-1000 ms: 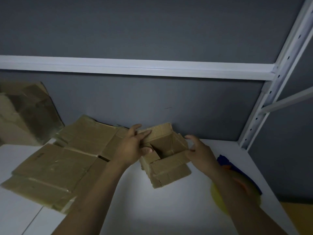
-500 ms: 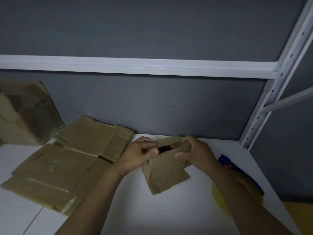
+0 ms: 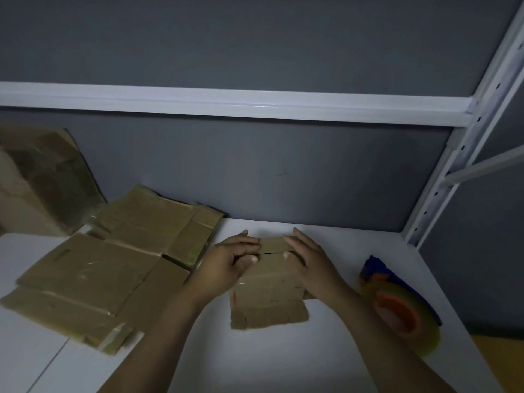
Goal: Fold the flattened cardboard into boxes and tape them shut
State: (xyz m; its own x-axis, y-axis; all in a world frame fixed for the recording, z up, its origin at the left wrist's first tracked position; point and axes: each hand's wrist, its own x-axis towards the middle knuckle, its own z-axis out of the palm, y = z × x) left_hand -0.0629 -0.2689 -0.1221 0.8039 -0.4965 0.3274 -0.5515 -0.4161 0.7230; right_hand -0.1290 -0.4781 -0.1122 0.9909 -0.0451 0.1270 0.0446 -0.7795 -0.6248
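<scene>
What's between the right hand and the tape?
Nothing visible. The right hand presses on the box; the tape lies to its right, with only bare table between them.
</scene>
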